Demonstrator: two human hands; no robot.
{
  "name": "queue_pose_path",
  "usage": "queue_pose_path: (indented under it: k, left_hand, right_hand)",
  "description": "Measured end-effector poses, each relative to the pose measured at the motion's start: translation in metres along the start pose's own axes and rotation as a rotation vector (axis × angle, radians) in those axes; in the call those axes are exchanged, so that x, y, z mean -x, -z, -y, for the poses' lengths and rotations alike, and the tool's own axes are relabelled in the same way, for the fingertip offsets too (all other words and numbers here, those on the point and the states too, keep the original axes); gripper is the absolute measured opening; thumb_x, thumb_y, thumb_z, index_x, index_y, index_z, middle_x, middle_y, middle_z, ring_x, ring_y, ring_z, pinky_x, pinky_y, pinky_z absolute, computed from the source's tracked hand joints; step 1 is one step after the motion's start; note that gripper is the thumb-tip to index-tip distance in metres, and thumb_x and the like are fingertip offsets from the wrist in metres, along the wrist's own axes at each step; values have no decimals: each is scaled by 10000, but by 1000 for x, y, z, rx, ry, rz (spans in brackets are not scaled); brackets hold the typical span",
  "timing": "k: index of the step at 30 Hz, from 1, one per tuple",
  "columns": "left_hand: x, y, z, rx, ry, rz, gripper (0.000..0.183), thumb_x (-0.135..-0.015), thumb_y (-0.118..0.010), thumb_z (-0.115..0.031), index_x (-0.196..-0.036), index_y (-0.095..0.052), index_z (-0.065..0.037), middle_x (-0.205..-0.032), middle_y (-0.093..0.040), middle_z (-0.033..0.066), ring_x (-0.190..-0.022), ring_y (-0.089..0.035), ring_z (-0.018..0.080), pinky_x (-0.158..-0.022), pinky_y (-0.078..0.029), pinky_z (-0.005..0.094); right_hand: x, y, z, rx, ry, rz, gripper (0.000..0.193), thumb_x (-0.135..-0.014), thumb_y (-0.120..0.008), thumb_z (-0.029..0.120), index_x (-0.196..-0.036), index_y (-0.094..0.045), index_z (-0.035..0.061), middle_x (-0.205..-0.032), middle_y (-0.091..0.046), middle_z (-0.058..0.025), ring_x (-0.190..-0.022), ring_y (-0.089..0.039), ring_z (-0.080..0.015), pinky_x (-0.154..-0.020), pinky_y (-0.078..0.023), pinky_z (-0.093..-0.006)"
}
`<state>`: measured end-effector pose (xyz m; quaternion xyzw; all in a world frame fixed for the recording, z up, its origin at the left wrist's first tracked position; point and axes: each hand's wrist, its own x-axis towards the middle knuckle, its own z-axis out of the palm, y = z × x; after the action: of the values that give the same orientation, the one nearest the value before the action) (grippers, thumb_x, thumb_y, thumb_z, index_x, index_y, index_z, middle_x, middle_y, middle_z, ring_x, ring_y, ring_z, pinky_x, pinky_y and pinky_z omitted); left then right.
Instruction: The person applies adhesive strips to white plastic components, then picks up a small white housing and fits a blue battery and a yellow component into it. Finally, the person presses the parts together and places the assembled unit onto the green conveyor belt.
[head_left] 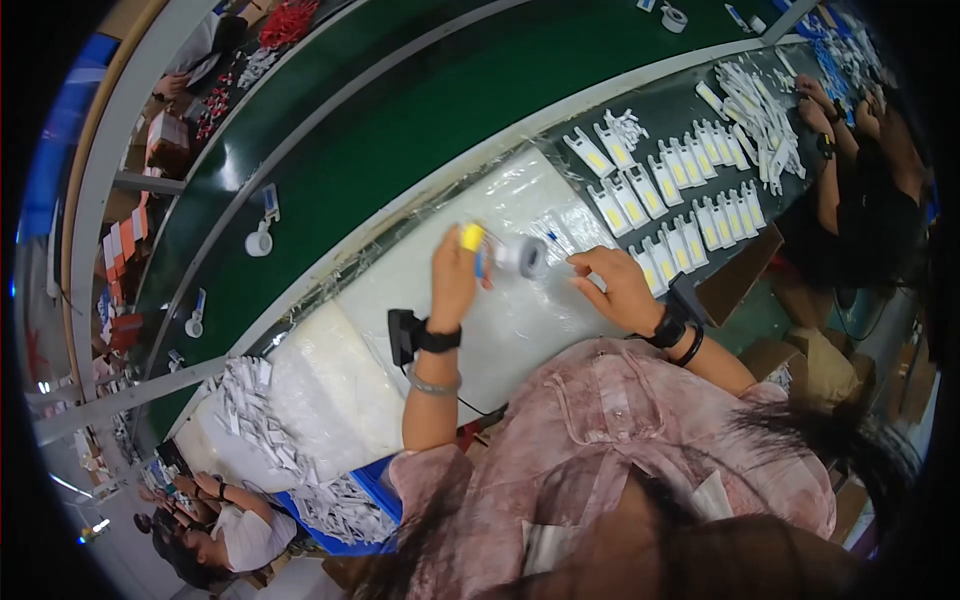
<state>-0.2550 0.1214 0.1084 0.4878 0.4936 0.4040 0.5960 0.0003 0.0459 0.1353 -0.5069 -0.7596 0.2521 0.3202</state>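
Note:
My left hand (455,275) is closed around a thing with a bright yellow end (472,237) and a bit of blue below it; its kind is blurred. Just right of those fingers is a white, round-ended piece (527,257) with a grey ring. I cannot tell whether it is joined to the yellow-ended thing. My right hand (615,287) is on the other side of that piece, thumb and forefinger apart, with nothing visible between them. Under both hands lies a plastic-covered white work surface (500,325). A small clear bag (556,233) with a blue spot lies beyond my right fingers.
White flat lights with yellow panels (683,165) stand in rows at right, near a pile of white strips (765,115). A green conveyor belt (400,130) runs behind, carrying white round-headed pieces (259,240). White parts fill a blue bin (345,510) at lower left. A co-worker's arms (825,165) reach in at right.

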Motion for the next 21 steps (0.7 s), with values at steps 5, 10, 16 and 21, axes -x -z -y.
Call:
queue_pose_path:
  k: [5, 10, 16, 21]
  left_hand:
    - [-96, 86, 20, 35, -10, -285, 207, -1016, -453, -222, -1074, -507, -30, -753, -591, 70, -515, -584, 138, -407, -479, 285]
    - [-135, 148, 95, -370, -71, -715, 560, -892, -601, -133, -1367, -398, 83, -1333, -472, 263, -1227, -476, 378, -1049, -368, 447]
    - [-105, 95, 128, -774, -323, -502, 505, -814, -666, -98, -1275, -517, 44, -1308, -490, 281, -1225, -449, 427, -1093, -291, 484]
    - [-95, 10, 93, -404, -191, -184, 342, -864, -649, -61, -1194, -586, 7, -1212, -592, 193, -1147, -566, 289, -986, -430, 363]
  right_hand:
    - [-7, -36, -46, 202, -180, 56, 325, -813, -689, 72, -1121, -589, 39, -940, -619, -135, -877, -622, -330, -740, -495, -412]
    - [-14, -76, -76, 615, -161, 148, 189, -806, -605, 117, -985, -564, 78, -890, -609, -85, -864, -616, -284, -720, -476, -408]
    - [-14, -89, -74, 824, -194, 172, 162, -821, -563, 115, -983, -555, 98, -819, -589, -59, -759, -631, -231, -647, -500, -368]
    - [-2, -55, -63, 345, -307, 149, 259, -844, -541, 38, -1095, -516, 96, -828, -614, -130, -755, -642, -288, -627, -512, -412]
